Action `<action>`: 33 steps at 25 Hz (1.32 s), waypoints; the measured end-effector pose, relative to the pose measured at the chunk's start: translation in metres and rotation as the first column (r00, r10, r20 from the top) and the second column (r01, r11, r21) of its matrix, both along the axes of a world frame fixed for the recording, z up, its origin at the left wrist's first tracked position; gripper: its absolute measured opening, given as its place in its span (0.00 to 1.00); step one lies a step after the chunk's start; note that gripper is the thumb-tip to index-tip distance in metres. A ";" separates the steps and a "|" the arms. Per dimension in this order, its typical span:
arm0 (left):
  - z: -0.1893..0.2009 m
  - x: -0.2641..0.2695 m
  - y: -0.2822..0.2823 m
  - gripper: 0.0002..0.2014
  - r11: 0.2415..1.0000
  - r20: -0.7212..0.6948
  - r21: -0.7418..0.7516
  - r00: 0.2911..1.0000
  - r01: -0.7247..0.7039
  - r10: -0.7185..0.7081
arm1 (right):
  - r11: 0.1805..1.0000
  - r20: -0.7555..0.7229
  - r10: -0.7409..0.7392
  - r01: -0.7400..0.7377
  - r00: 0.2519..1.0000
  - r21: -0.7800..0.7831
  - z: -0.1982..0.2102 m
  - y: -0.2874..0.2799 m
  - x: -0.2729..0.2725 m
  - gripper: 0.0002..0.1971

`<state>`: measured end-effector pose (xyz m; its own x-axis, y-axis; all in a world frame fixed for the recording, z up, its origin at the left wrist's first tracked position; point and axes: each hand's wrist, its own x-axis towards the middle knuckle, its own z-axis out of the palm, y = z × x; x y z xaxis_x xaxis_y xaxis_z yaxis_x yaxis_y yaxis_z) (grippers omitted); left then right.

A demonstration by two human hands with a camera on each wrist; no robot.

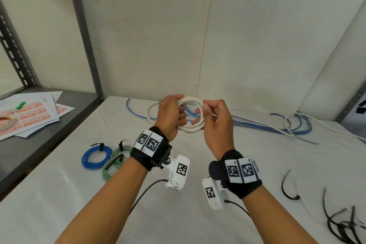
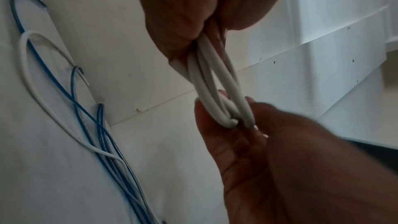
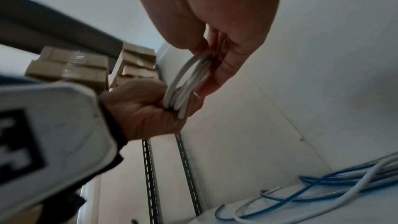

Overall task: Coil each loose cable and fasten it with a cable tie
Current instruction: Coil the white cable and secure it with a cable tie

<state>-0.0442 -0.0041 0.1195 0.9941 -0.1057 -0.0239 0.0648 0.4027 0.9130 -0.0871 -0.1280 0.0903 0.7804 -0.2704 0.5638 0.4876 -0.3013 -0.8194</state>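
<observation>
A coiled white cable [image 1: 191, 103] hangs in the air between both hands, above the white table [image 1: 59, 194]. My left hand [image 1: 172, 116] grips the coil's left side with curled fingers. My right hand [image 1: 214, 119] pinches its right side. In the left wrist view the coil [image 2: 217, 81] runs from my left palm down to the right hand's fingers [image 2: 247, 142]. In the right wrist view the loops [image 3: 185, 84] pass between both hands. Loose blue and white cables [image 1: 277, 127] lie behind. Black cable ties [image 1: 336, 222] lie at the right front.
A tied blue coil [image 1: 96, 157] and two tied green coils [image 1: 116, 161] lie left of my left wrist. A grey metal shelf [image 1: 59, 125] at the left holds printed sheets [image 1: 29, 117] and a tape roll [image 1: 6, 124]. White walls close the back.
</observation>
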 end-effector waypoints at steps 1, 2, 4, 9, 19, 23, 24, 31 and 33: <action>-0.001 0.000 0.000 0.12 0.998 0.005 0.015 0.999 -0.054 0.054 | 1.000 -0.002 -0.010 0.010 1.000 -0.012 -0.003 0.006 -0.001 0.03; -0.003 0.000 0.000 0.13 0.994 0.019 0.037 0.995 -0.102 0.101 | 1.000 -0.015 -0.011 0.011 1.000 0.006 -0.004 0.012 -0.001 0.03; -0.006 0.001 -0.002 0.13 0.981 0.058 0.086 0.984 -0.174 0.170 | 0.978 -0.098 0.036 -0.015 0.995 0.210 0.000 0.018 0.002 0.05; -0.017 0.003 -0.003 0.13 0.939 0.287 0.250 0.945 -0.234 0.159 | 0.938 -0.234 0.157 -0.070 0.960 0.340 0.018 0.014 0.011 0.13; -0.022 0.004 -0.002 0.13 0.919 0.402 0.327 0.912 -0.219 0.074 | 0.999 -0.126 0.032 -0.033 0.992 -0.005 -0.007 0.020 0.005 0.15; -0.020 0.005 0.004 0.12 0.917 0.378 0.356 0.925 -0.179 0.034 | 0.934 -0.219 0.334 -0.354 0.917 -0.057 0.010 -0.021 0.010 0.13; -0.019 0.005 0.004 0.12 0.914 0.385 0.366 0.923 -0.173 0.020 | 0.925 -0.222 0.353 -0.375 0.909 -0.065 0.013 -0.026 0.008 0.12; -0.030 0.012 0.005 0.05 0.832 0.451 0.520 0.889 -0.195 -0.074 | 0.875 -0.150 0.168 -0.218 0.974 -0.433 0.013 -0.031 0.000 0.15; -0.030 0.011 0.005 0.04 0.804 0.491 0.551 0.866 -0.224 -0.095 | 0.877 -0.207 0.199 -0.268 0.958 -0.398 0.018 -0.036 0.000 0.13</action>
